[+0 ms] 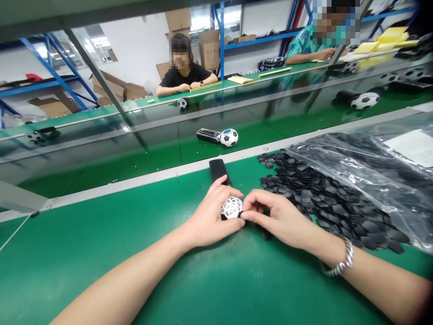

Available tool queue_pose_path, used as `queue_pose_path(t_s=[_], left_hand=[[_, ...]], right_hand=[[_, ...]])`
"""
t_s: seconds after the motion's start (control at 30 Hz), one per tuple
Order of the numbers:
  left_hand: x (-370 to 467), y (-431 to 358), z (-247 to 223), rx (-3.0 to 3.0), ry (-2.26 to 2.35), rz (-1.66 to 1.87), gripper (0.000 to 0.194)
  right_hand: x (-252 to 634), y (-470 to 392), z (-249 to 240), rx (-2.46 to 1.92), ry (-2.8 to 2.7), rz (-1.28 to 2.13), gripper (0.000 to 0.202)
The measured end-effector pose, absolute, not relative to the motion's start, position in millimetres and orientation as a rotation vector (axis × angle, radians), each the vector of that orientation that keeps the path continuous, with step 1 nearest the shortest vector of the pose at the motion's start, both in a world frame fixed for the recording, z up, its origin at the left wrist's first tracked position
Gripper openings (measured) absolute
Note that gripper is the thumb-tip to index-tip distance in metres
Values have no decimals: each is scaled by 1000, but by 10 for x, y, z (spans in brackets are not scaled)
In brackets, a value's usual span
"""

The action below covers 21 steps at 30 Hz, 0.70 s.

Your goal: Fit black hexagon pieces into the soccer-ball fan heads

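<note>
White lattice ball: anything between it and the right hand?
Nothing visible. The right hand's fingertips are right at the edge of the white lattice ball, which the left hand holds. The loose black pieces lie off to the right, outside that gap.

Cannot see the left side of the white lattice ball (232,207), covered by the left hand (214,214), nor tell what lies between the fingertips of the right hand (277,219). Cannot follow the black handle (218,170) down behind the left fingers, or the dark piece (264,233) under the right hand. Cut off, right of the right hand: clear plastic bag (365,167). Pixelated, beyond both hands: two people's faces.
</note>
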<state>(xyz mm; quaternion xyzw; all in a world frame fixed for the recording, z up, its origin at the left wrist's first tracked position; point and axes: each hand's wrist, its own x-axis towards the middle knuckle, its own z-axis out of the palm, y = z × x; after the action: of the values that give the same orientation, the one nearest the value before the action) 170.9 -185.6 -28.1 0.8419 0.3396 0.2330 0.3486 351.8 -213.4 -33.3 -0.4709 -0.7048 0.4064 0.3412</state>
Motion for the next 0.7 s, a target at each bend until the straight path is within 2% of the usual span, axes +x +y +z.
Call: queue_pose_path(t_s=[0.2,0.37,0.47,0.53,0.7], left_hand=[[1735,-1859,-306,2191,891,674,39],[1724,-1841,-300,2177,872,599,41],[1703,-1839,-294,2193,826,572,47],[1683,-1839,-291,2208,838,549,49],[1588,-1766,-254,2096,1032,493,53]], right_hand=[[3469,-2167,-368,-1221,-1833,1033,10],[3559,-2037,-382,-1261,-1902,1000,14],[3768,-1856,-418,-1471,-2029,490,11],[3899,-1763,-451,-1644,-2103,119,18],[3973,-1740,-484,-1656,-2228,5,10]])
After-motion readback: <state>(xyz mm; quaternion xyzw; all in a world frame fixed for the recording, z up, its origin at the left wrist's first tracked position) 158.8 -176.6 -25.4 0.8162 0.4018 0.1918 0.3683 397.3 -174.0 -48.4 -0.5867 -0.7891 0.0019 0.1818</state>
